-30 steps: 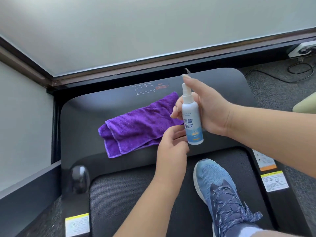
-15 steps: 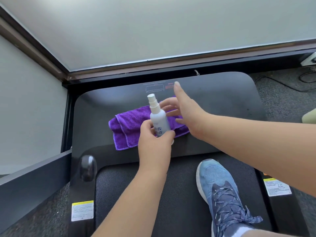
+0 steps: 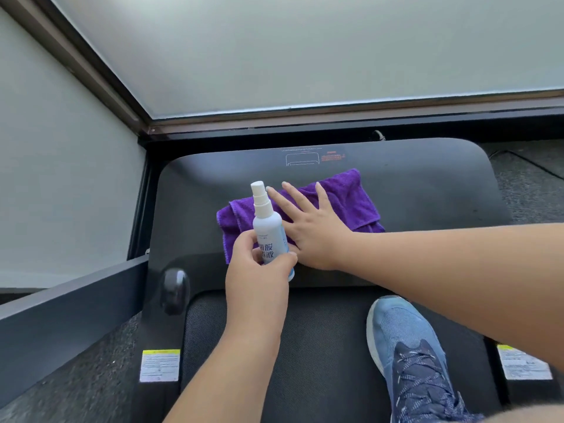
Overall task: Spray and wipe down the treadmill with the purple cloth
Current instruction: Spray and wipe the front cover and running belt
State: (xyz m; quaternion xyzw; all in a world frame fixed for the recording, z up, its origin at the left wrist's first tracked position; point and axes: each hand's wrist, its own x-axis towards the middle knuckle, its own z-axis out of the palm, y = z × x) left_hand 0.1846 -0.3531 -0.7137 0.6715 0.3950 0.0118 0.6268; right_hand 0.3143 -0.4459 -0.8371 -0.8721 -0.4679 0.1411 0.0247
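Left hand (image 3: 259, 279) gripping spray bottle (image 3: 270, 230), right hand (image 3: 308, 230) flat, fingers spread on purple cloth (image 3: 351, 196); wiping treadmill (image 3: 427, 184) next, needs firm sweeps.

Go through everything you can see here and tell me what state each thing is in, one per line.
Spray bottle: upright, cap off, held.
Left hand: grips the bottle.
Right hand: flat, fingers spread, on the cloth.
Purple cloth: folded, lying on the treadmill cover.
Shoe: laced, on the belt.

The hands and spray bottle (image 3: 270, 230) hide part of the purple cloth (image 3: 345, 196).
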